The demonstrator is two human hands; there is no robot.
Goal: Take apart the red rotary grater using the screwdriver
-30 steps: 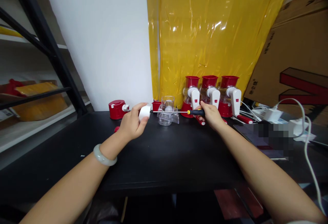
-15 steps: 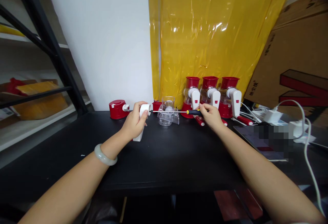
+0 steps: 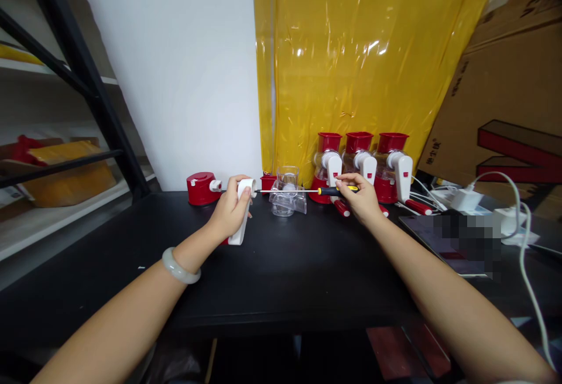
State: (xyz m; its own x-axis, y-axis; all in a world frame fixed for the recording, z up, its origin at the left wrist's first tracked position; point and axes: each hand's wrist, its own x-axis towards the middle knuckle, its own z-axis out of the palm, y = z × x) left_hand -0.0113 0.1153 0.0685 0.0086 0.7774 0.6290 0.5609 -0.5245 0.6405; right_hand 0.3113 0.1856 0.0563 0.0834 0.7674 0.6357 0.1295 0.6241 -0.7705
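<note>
My left hand is closed around a white crank handle, holding it above the black table. In my right hand is a screwdriver with a black and yellow grip, pinched between the fingers. Its long shaft lies level and points left, the tip at the round upper end of the crank handle; whether it sits in a screw I cannot tell. Behind the shaft stands a clear plastic grinder body. A red round base with a white knob is left of my left hand.
Three assembled red and white rotary graters stand in a row at the back right. A tablet, white chargers and cables lie farther right. A black shelf frame rises at the left, a large cardboard box at the right.
The fingers of my right hand have shifted on the screwdriver grip, and its yellow marking now shows. The crank handle has tilted slightly in my left hand.
</note>
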